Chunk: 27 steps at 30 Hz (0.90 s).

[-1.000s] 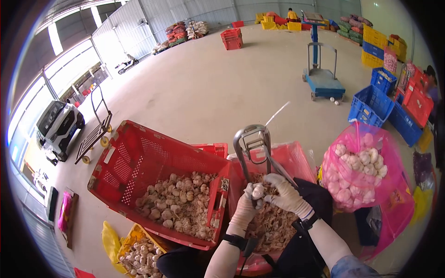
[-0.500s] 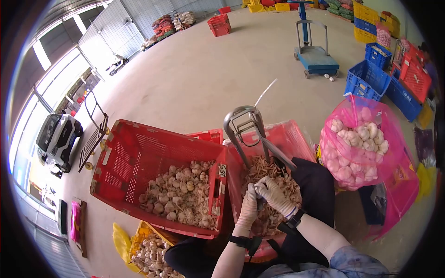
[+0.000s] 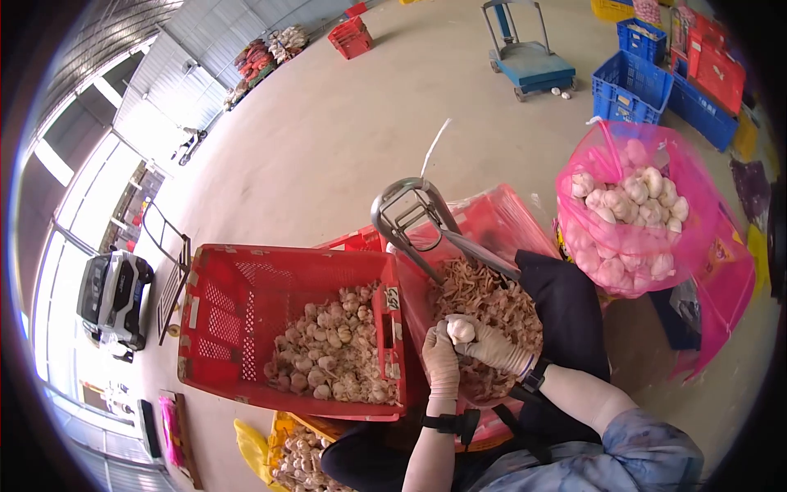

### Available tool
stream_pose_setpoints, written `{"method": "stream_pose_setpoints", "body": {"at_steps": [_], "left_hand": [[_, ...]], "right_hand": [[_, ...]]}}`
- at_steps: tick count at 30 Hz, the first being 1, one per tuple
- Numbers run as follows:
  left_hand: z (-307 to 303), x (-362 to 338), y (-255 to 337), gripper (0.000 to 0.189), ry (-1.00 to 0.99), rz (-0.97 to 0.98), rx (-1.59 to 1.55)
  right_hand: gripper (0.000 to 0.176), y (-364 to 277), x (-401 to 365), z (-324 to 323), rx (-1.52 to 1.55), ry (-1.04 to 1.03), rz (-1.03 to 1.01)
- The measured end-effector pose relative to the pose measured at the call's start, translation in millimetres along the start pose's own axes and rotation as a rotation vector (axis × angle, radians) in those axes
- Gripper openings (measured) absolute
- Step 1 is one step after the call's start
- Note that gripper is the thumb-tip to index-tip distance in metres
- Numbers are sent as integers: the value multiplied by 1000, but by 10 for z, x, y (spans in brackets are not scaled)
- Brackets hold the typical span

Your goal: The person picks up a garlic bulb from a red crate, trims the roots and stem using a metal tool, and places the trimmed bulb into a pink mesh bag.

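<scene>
A pale, clean garlic bulb (image 3: 461, 331) sits between my two gloved hands, above a red crate (image 3: 502, 215) lined with clear plastic. My right hand (image 3: 494, 348) has its fingers curled round the bulb from the right. At the bulb's left side, my left hand (image 3: 441, 361) is closed, its fingertips pressed against it; what else those fingers may hold is hidden. Beneath both hands lies a heap of dry garlic skins and stems (image 3: 484, 299). A bent metal frame (image 3: 414, 217) rises at the lined crate's far left.
To the left, a tilted red crate (image 3: 279, 258) holds many garlic bulbs (image 3: 328, 340). More garlic fills a yellow crate (image 3: 283, 426) below it. On the right stands a pink mesh bag (image 3: 623, 238) of white bulbs. Blue crates (image 3: 627, 86) and a platform scale (image 3: 533, 70) are farther off.
The view has shifted, tilting down and to the right. My hands have turned, so that the garlic bulb, mostly hidden before, now shows between them.
</scene>
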State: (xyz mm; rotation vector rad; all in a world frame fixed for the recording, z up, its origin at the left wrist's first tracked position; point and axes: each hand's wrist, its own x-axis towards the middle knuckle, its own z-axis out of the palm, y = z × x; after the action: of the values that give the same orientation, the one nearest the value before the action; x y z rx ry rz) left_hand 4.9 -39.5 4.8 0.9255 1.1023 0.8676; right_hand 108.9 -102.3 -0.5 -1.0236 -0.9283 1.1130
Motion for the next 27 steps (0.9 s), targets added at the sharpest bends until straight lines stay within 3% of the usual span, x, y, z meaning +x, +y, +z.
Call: {"method": "stream_pose_setpoints", "body": {"at_steps": [1,4,6,7,9,10,12,14,16,18,20,22,23,24,26,27], "left_hand": [[-39,21,15,16,-14,-2,-30],[-25,-119,168,9,-46,126,140],[62,-216,332,19,-81,144,28],[64,-247,395,24,-141,298,271],[3,-266,480,28,-253,493,681],[-35,-241,435,28,-246,489,682],[-108,-132,302,21,-240,346,409],[-121,-101,182,18,-211,394,436],[-106,-175,128,15,-182,446,460],[-128,-328,76,16,-387,212,244],[-176,-375,63,14,-433,139,325],[-147,-398,197,13,-201,150,134],[-106,-391,270,17,-160,248,118],[-154,-299,249,25,-147,344,290],[-65,-354,540,30,-325,469,575],[-75,-333,574,30,-321,467,578]], "right_hand": [[55,13,18,-25,172,-12,54],[52,311,109,-214,428,-27,98],[35,286,183,-323,775,-267,257],[22,215,158,-325,664,-266,203],[21,86,96,-341,504,-257,278],[20,67,75,-331,342,-248,348],[17,72,66,-289,317,-245,316],[15,56,48,-252,291,-230,279],[14,-2,62,-172,436,-120,276],[16,18,162,-158,586,-82,222],[18,13,160,-229,740,-39,175],[21,-176,114,-337,710,-127,383],[26,-135,102,-357,663,-211,302],[26,-139,65,-353,666,-213,306],[22,-166,-21,-311,599,-154,588],[27,-171,-48,-273,596,-167,543]]}}
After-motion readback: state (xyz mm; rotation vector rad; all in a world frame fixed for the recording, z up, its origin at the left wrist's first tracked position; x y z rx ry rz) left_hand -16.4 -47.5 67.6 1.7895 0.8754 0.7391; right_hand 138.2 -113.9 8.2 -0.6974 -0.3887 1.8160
